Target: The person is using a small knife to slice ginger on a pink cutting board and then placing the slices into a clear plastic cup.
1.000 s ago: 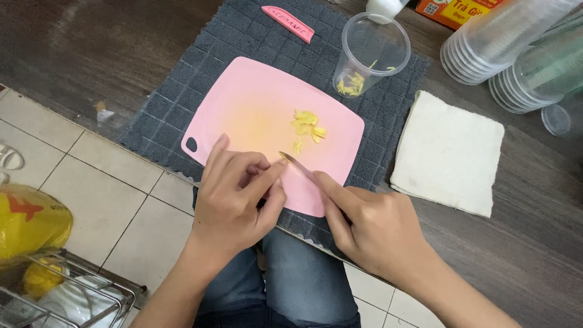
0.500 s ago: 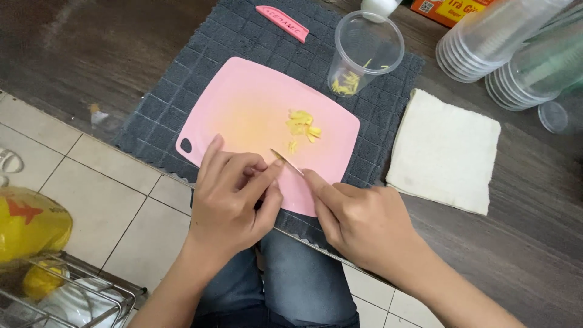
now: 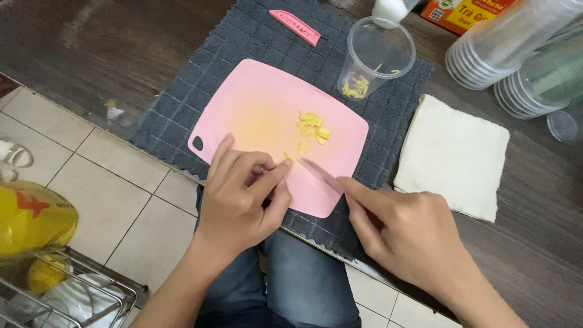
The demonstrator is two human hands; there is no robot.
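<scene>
A pink cutting board point(image 3: 255, 115) lies on a dark grey quilted mat point(image 3: 176, 103). Small yellow cut pieces point(image 3: 313, 126) sit near the board's middle. My left hand point(image 3: 243, 194) rests curled on the board's near edge, fingertips pinching a small yellow bit that is mostly hidden. My right hand point(image 3: 404, 234) grips a knife with a pink blade point(image 3: 319, 173), its tip pointing toward my left fingertips. A clear plastic cup point(image 3: 373, 58) with a few yellow pieces stands just beyond the board.
A pink knife sheath point(image 3: 294, 27) lies at the mat's far edge. A folded white cloth point(image 3: 452, 155) lies to the right. Stacks of clear cups point(image 3: 516, 51) lie at the far right. A wire rack point(image 3: 54, 297) and a yellow bag point(image 3: 30, 218) sit on the tiled floor at left.
Both hands have stayed at the board's near edge. The knife blade has shifted slightly against the piece under my left fingertips.
</scene>
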